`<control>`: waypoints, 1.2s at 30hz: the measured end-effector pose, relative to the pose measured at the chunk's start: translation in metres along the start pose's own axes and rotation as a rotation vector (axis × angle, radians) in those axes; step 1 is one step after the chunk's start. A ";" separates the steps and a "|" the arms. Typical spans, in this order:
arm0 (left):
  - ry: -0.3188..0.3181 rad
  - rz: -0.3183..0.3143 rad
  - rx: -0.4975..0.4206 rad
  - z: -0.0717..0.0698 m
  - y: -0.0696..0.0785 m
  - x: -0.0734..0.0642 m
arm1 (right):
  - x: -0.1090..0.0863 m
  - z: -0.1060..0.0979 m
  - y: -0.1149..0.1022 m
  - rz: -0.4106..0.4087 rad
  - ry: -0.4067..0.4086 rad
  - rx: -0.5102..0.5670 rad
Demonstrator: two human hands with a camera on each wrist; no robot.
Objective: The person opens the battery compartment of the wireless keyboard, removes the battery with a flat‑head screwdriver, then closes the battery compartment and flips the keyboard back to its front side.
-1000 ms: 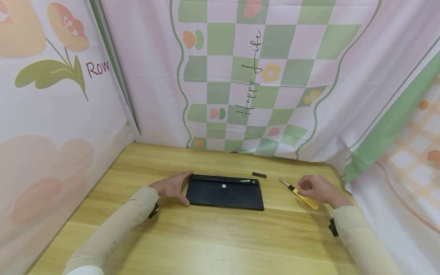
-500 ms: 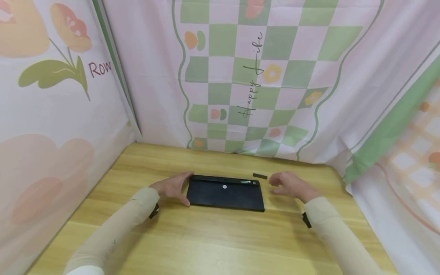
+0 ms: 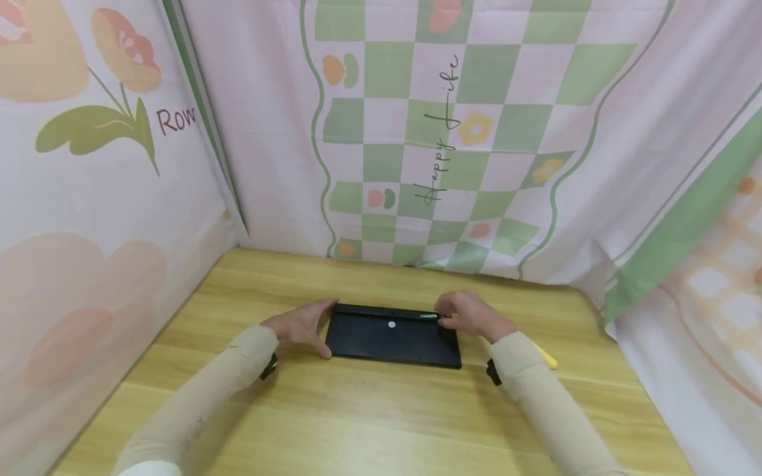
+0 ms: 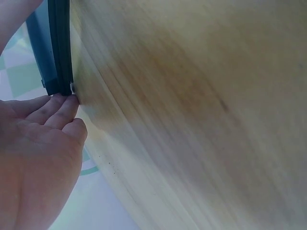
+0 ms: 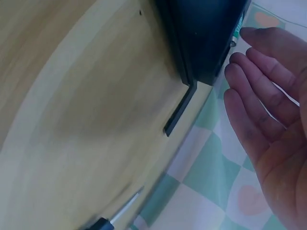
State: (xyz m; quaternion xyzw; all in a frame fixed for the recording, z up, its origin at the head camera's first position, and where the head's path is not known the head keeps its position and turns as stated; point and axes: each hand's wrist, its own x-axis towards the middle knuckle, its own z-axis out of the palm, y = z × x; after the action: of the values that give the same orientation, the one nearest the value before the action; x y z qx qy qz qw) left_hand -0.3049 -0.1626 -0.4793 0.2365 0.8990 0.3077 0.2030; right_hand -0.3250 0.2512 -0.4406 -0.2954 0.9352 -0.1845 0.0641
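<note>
A flat black keyboard (image 3: 393,344) lies face down on the wooden table, its thick ridge at the far side. At the ridge's right end, the battery slot is uncovered and a green battery (image 3: 428,316) shows in it. My left hand (image 3: 300,324) holds the keyboard's left end, thumb at the near corner and fingers at the far one. Over the right end of the ridge is my right hand (image 3: 473,314), fingertips close to the battery. In the right wrist view its fingers look loosely bent with nothing between them; whether they touch the battery I cannot tell.
The small black battery cover (image 5: 180,110) lies off the keyboard's right end, hidden by my hand in the head view. A screwdriver with a yellow handle (image 3: 546,357) lies right of it, partly behind my right sleeve. Printed curtains (image 3: 440,218) hang along the table's back edge.
My right hand has moved left from above the screwdriver, past the battery cover, to the battery slot. The left hand and the keyboard stay in place.
</note>
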 end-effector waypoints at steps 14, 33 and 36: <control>0.002 0.006 -0.002 -0.001 0.001 0.000 | 0.012 0.014 0.008 -0.027 0.053 0.014; 0.001 0.001 -0.005 0.000 0.001 0.003 | 0.025 0.001 0.006 0.068 -0.064 0.055; -0.002 -0.006 -0.009 0.000 0.001 0.004 | 0.026 -0.001 0.006 0.076 -0.087 0.067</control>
State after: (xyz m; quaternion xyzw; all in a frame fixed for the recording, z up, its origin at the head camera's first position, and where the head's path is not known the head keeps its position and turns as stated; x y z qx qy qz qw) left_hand -0.3075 -0.1597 -0.4794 0.2332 0.8982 0.3107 0.2058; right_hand -0.3493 0.2408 -0.4423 -0.2651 0.9354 -0.2001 0.1215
